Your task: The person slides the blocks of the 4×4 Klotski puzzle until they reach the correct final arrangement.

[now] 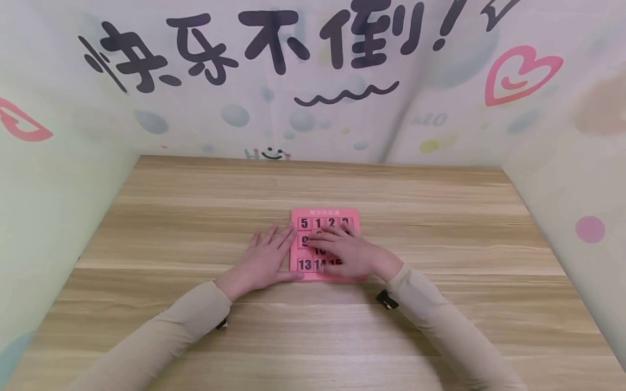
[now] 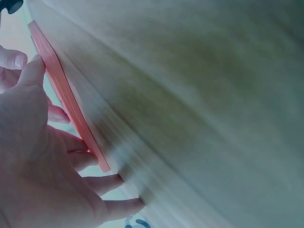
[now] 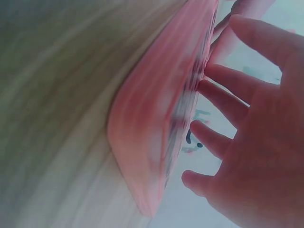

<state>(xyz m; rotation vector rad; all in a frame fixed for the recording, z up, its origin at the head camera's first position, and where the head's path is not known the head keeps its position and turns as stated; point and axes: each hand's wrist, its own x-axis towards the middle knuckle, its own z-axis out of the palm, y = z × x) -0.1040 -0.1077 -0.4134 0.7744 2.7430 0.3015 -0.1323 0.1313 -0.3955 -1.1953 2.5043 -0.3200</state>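
Observation:
A pink number sliding puzzle [image 1: 325,212] lies flat on the table, with black numerals on its tiles. The top row starts 5, 1, 2; the bottom row starts 13, 14, 15. My left hand [image 1: 261,260] lies along the puzzle's left side, fingers spread and thumb on the lower left corner. In the left wrist view, its fingers meet the frame's side wall [image 2: 71,102]. My right hand [image 1: 352,252] is over the tiles, a fingertip at the edge of the 9 tile [image 1: 304,241] in the left column. It hides much of the middle and right columns.
The wood-grain table [image 1: 313,336] extends around the puzzle. Behind it rises a white backdrop [image 1: 195,114] with large black characters and bubble prints. Pale walls stand on both sides. A small black device [image 1: 387,300] shows at the right wrist.

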